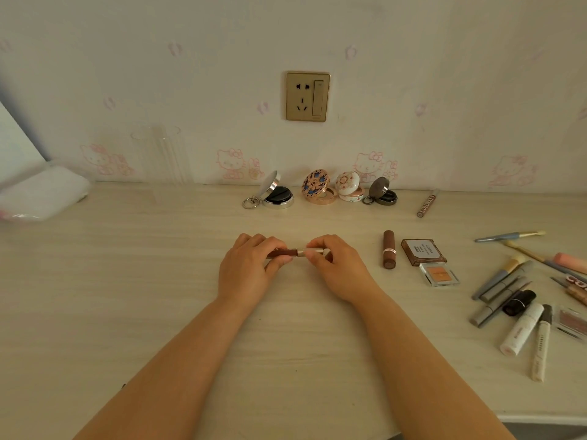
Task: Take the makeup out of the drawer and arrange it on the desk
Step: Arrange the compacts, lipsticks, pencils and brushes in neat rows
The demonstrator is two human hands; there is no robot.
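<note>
Over the middle of the desk [158,296] my left hand [246,271] and my right hand [336,268] hold one slim lip tube [297,252] level between them. The left grips its dark brown end, the right pinches its silver end. A brown lipstick [388,249] lies to the right, beside a brown compact [422,251] and a clear orange blush case [439,274]. Several open round compacts [319,187] stand in a row along the wall. The drawer is out of view.
A heap of brushes, tubes and pencils [521,300] covers the desk's right end. One printed tube [426,204] lies near the wall. A clear acrylic holder [162,160] and a white pouch [41,193] sit at the back left. A wall socket [307,96] is above.
</note>
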